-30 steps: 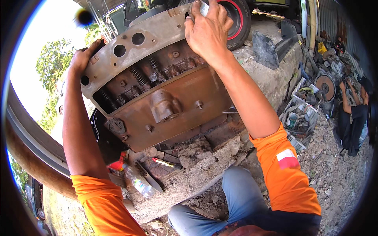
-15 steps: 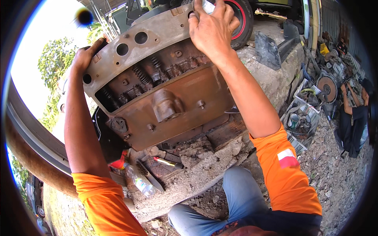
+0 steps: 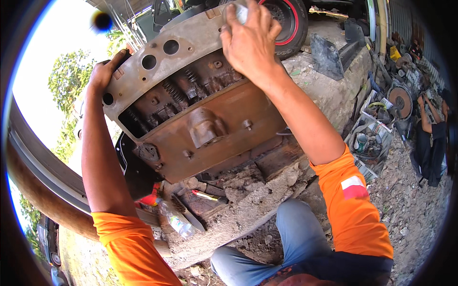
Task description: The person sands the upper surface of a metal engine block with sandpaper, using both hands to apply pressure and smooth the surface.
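A rusty engine block (image 3: 157, 102) stands tilted in front of me, with springs (image 3: 175, 93) showing in its long side opening. Its grey machined face with round holes runs along the top. My left hand (image 3: 107, 71) is closed over the block's upper left corner, its fingertips partly out of sight behind the edge. At the right end of the grey face, my right hand (image 3: 250, 45) presses a small pale piece (image 3: 242, 14) against the metal. Fingers cover much of that piece, so its kind is unclear.
On the rough concrete ledge (image 3: 248, 214) below lie a clear plastic bottle (image 3: 179, 224), a dark brush-like tool (image 3: 188, 213) and a red-and-yellow handled tool (image 3: 210, 196). A wheel (image 3: 288, 28) stands behind. Right, a crate of parts (image 3: 369, 143) sits near another person (image 3: 429, 143).
My right hand has slid left and slightly nearer along the grey face with the pale piece. My left hand keeps its place on the corner. The whole view has shifted slightly.
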`<state>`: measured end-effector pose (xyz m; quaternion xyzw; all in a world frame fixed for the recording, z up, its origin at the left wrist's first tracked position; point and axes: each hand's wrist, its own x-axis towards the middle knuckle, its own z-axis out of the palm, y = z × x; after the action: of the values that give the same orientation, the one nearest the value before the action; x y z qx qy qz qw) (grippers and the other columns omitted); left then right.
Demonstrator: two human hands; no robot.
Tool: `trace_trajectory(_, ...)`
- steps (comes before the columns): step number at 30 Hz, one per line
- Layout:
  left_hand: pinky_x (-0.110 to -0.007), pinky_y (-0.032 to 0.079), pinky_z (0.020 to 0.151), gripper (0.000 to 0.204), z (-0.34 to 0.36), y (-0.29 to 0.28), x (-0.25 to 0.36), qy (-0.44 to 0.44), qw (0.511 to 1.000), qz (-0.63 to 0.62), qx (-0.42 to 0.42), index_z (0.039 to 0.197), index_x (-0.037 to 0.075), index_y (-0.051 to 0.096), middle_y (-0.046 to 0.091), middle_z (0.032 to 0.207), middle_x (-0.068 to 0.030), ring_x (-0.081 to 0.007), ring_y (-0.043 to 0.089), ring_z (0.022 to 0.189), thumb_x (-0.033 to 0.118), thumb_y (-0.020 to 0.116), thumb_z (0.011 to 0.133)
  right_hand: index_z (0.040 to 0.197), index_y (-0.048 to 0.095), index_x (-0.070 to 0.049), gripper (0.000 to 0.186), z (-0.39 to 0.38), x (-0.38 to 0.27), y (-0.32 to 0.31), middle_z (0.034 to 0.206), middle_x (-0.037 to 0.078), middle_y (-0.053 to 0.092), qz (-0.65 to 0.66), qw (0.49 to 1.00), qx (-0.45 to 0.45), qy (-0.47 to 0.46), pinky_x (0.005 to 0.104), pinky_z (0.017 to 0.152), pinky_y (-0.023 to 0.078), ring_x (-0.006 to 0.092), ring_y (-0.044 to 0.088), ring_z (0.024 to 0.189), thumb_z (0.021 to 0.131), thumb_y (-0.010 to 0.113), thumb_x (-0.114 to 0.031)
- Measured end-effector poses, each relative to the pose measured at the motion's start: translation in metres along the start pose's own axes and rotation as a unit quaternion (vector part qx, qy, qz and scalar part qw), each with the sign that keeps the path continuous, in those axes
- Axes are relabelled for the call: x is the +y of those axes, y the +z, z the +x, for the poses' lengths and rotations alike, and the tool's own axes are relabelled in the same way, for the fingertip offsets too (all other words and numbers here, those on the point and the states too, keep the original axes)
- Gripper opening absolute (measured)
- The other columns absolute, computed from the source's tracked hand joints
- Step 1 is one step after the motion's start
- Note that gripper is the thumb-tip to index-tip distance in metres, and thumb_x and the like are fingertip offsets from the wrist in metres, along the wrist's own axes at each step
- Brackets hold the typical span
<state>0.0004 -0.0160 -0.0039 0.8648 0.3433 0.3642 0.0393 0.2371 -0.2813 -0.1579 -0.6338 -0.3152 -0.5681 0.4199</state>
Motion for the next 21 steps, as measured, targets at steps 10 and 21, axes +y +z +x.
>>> trace_trajectory(10,-0.038,0.051,0.096,0.076,0.005,-0.001,-0.005,-0.005,1.000,0.002,-0.011,0.113,0.001,0.079,0.076,0.105,-0.0175,-0.0277,0.072,0.098,0.071,0.065,0.086,0.139,0.062,-0.006,0.053,-0.001,-0.005,-0.001,0.149,0.028,0.043,-0.001,1.000,0.023,-0.022,0.0598,0.107,0.031,0.0413,0.038,0.139,0.093,0.060,-0.032)
trace_trajectory(21,-0.039,0.050,0.099,0.074,0.002,-0.006,-0.004,0.018,0.999,0.027,-0.029,0.119,0.005,0.077,0.077,0.109,-0.0157,-0.0272,0.071,0.102,0.070,0.066,0.086,0.139,0.062,-0.006,0.054,-0.002,-0.003,-0.002,0.149,0.027,0.042,0.005,1.000,0.010,-0.016,0.0600,0.108,0.029,0.0431,0.035,0.140,0.090,0.066,-0.027)
